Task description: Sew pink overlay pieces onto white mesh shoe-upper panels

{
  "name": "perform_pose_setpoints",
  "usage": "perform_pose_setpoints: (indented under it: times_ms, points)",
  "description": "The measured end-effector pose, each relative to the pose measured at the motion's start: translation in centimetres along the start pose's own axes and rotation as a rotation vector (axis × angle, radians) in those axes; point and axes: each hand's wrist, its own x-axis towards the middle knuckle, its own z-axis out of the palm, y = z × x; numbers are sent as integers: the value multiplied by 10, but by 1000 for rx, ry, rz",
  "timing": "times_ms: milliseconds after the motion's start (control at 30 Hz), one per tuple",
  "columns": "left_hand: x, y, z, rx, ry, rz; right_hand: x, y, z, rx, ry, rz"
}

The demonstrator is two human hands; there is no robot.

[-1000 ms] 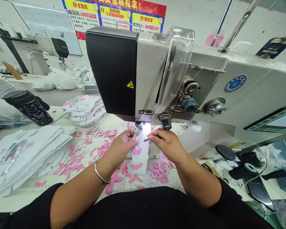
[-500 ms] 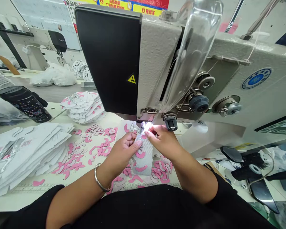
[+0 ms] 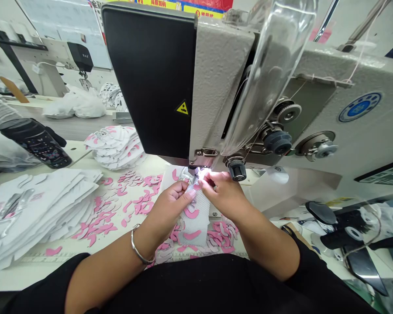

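A white textured fabric piece [image 3: 198, 220] with curved pink patches lies under the head of a sewing machine [image 3: 222, 65]. My left hand [image 3: 173, 203] is closed on its left side, thumb on top and fingers curled. On the right, thumb and fingertips of my right hand [image 3: 221, 189] are pinched together at the fabric beside the lit needle area. Glare and my fingers hide exactly what that pinch holds. One pink patch [image 3: 192, 235] shows near the fabric's lower end, below both hands.
Loose pink cutouts [image 3: 222, 235] lie around the fabric, more of them to the left. Stacked white panels [image 3: 52, 205] and a second pile [image 3: 114, 146] stand left, near a black tumbler [image 3: 36, 141]. Thread cones [image 3: 342, 237] and a dark blade-like object [image 3: 367, 266] are at right.
The fabric's lower end has swung slightly left and toward me. Both hands keep their grip in nearly the same place. The machine appears shifted a little to the right in view.
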Motion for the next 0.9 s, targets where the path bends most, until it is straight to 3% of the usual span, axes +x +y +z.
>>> perform_pose_setpoints:
  times_ms: [167, 333, 433, 533, 633, 767, 900]
  points:
    - [7, -4, 4, -32, 83, 50, -1, 0, 1, -47, -19, -4]
    - [13, -1, 2, -78, 58, 14, -10, 10, 4, -10, 23, -62]
    - [15, 6, -2, -48, -3, -36, -18, 25, 8, -34, 146, -264]
    - [21, 14, -7, 64, -85, -46, -21, 40, 11, -67, 316, -580]
    - [32, 25, -14, 150, -169, -94, -20, 50, 11, -78, 347, -763]
    - [48, 49, -24, 291, -297, -137, -16, 55, 11, -61, 312, -735]
    - [52, 68, -28, 532, -298, -43, -15, 54, 13, -13, 317, -699]
